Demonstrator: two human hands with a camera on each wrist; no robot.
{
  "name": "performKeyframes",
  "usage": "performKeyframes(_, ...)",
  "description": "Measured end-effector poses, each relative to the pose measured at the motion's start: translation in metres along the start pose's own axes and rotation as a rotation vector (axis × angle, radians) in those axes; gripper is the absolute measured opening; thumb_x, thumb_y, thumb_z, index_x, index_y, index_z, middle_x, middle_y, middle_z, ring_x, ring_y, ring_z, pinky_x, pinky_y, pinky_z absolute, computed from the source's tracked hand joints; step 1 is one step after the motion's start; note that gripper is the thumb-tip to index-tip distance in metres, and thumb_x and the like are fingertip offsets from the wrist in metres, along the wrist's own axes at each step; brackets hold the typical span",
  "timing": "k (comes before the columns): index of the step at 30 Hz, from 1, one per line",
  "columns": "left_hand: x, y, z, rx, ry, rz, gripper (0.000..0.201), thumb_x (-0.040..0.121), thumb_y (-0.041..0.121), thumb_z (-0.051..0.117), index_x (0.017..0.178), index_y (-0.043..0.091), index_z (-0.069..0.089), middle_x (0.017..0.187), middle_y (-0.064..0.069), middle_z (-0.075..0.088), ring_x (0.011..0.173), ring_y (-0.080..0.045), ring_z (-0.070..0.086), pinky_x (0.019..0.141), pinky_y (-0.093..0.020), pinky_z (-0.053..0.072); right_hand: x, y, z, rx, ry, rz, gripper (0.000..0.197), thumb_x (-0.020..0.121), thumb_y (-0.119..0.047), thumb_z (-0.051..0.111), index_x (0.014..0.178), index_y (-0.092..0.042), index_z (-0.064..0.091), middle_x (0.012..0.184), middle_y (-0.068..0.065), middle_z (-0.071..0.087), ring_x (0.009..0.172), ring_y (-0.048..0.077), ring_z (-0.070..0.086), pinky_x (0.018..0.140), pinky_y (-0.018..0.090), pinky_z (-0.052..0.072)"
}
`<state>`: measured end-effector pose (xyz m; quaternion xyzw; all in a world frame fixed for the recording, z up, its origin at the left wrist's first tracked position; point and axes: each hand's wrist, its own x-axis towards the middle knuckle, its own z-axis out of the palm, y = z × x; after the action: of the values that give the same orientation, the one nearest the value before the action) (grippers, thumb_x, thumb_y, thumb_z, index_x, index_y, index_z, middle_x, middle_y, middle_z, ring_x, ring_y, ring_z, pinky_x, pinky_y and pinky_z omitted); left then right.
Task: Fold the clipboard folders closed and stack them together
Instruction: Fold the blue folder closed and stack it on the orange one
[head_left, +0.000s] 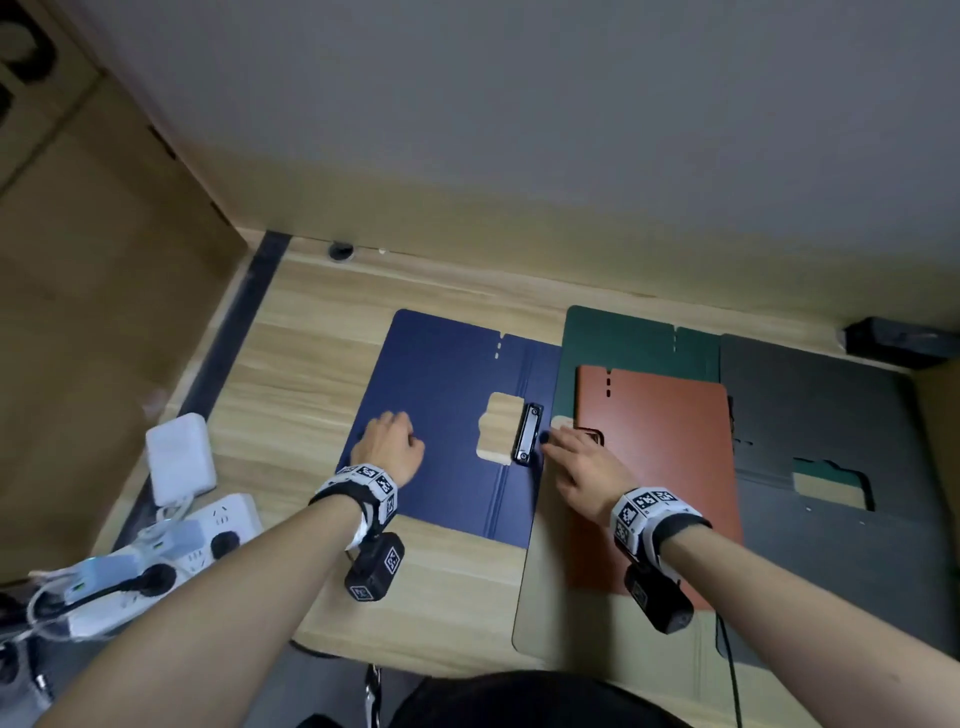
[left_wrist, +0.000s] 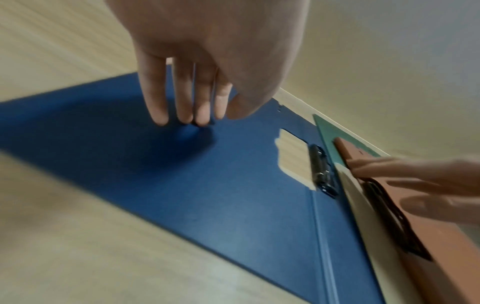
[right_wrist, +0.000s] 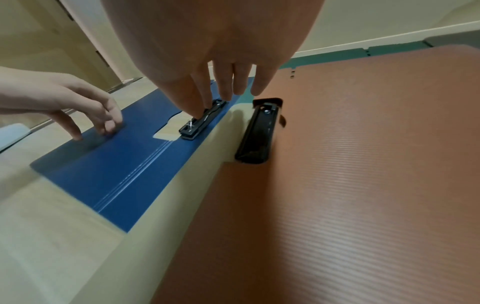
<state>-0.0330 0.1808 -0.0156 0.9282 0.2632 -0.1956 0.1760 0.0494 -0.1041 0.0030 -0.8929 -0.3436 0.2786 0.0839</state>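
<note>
With the flat dark-blue plastic clipboard folder lying open on the wooden tabletop, left hand presses straight fingers on its cover while right hand, fingers loose and holding nothing, reaches its black metal clip; best pin the clip side and swing the cover over squarely

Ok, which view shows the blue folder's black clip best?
Right wrist: the black clip is close and sharp under the right hand's fingers. The head view shows it small; the left wrist shows it blurred.
</note>
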Motion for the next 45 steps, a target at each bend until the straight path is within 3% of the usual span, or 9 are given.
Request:
performKeyframes(4, -0.009, -0.050, 0.007, 0.031, 0.044, -0.127, 0.052, 0.085, 0.032, 0.063, 0.128, 0.006, 0.048, 0.129, -0.014, 0.047, 0.121, -0.032, 0.046, 0.104, -0.040, 0.040, -0.003, -0.024, 0.017, -0.012, -0.071, 0.027, 0.059, 0.089, -0.022, 0.046, 0.148, -0.021, 0.037, 0.158, 0.005, 0.031, 0.147, 0.023, 0.022, 0.118, 0.037, 0.023)
performKeyframes(10, -0.019, -0.082, 0.017, -0.342, 0.059, -0.364, 0.065, 0.071, 0.039, 0.070, 0.129, 0.015, 0.053, 0.127, -0.009, 0.057, 0.121, -0.031, 0.052, 0.104, -0.041, 0.042, -0.003, -0.039, 0.046, -0.104, -0.127, 0.085, 0.078, 0.083, -0.033, 0.049, 0.154, -0.020, 0.018, 0.163, 0.010, 0.010, 0.151, 0.025, 0.003, 0.122, 0.040, 0.014)
performKeyframes(14, -0.009, -0.103, 0.012, -0.553, -0.016, -0.403, 0.044, 0.056, 0.045, 0.064, 0.083, 0.011, 0.073, 0.084, -0.007, 0.075, 0.082, -0.030, 0.070, 0.077, -0.040, 0.058, 0.007, -0.045, 0.050, -0.138, -0.128, 0.099, 0.081, 0.081, -0.036, 0.045, 0.155, -0.022, 0.013, 0.163, 0.012, 0.008, 0.152, 0.025, 0.000, 0.122, 0.044, 0.011)
performKeyframes(18, -0.019, -0.123, 0.002, -0.625, -0.043, -0.455, 0.026, 0.056, 0.043, 0.061, 0.053, 0.017, 0.059, 0.056, -0.004, 0.058, 0.057, -0.023, 0.056, 0.059, -0.030, 0.042, 0.024, -0.062, 0.046, -0.138, -0.137, 0.088, 0.081, 0.083, -0.034, 0.045, 0.155, -0.021, 0.010, 0.163, 0.013, 0.004, 0.152, 0.025, -0.002, 0.122, 0.042, 0.008)
performKeyframes(25, -0.022, -0.134, -0.033, -0.824, 0.117, -0.479, 0.034, 0.069, 0.033, 0.074, 0.089, 0.007, 0.069, 0.084, -0.007, 0.072, 0.075, -0.025, 0.066, 0.063, -0.028, 0.048, 0.055, -0.094, 0.039, -0.058, -0.163, 0.083, 0.081, 0.086, -0.029, 0.047, 0.156, -0.024, 0.007, 0.164, 0.010, -0.004, 0.152, 0.022, -0.003, 0.119, 0.043, 0.020)
performKeyframes(30, -0.012, -0.136, -0.076, -0.880, 0.224, -0.345, 0.039, 0.075, 0.029, 0.078, 0.102, 0.010, 0.057, 0.102, -0.009, 0.070, 0.093, -0.027, 0.068, 0.090, -0.041, 0.054, 0.080, -0.107, 0.021, 0.093, -0.223, 0.071, 0.078, 0.091, -0.025, 0.050, 0.156, -0.023, 0.007, 0.164, 0.005, -0.005, 0.152, 0.019, -0.001, 0.121, 0.040, 0.018)
performKeyframes(38, -0.029, -0.088, -0.126, -0.884, 0.111, 0.079, 0.026, 0.091, 0.024, 0.056, 0.069, 0.017, 0.044, 0.057, 0.001, 0.039, 0.055, -0.017, 0.037, 0.056, -0.029, 0.029, 0.072, -0.087, -0.015, 0.350, 0.002, 0.139, 0.052, 0.090, -0.023, 0.056, 0.140, -0.024, 0.044, 0.146, 0.001, 0.048, 0.132, 0.024, 0.047, 0.107, 0.036, 0.039)
performKeyframes(42, -0.041, -0.035, -0.140, -0.993, -0.043, 0.231, 0.041, 0.104, 0.028, 0.037, 0.066, 0.017, 0.048, 0.048, 0.012, 0.051, 0.047, -0.010, 0.048, 0.049, -0.024, 0.036, 0.052, -0.065, -0.034, 0.439, 0.139, 0.153, 0.038, 0.094, -0.022, 0.053, 0.132, -0.018, 0.053, 0.130, 0.005, 0.058, 0.114, 0.022, 0.060, 0.096, 0.033, 0.045)
performKeyframes(45, -0.033, 0.004, -0.128, -0.874, -0.195, 0.343, 0.043, 0.100, 0.038, 0.038, 0.073, 0.012, 0.058, 0.064, -0.008, 0.063, 0.057, -0.024, 0.057, 0.051, -0.027, 0.040, 0.037, -0.044, -0.052, 0.516, 0.260, 0.177, 0.032, 0.099, -0.024, 0.048, 0.128, -0.015, 0.057, 0.126, 0.006, 0.061, 0.101, 0.023, 0.064, 0.092, 0.033, 0.046)
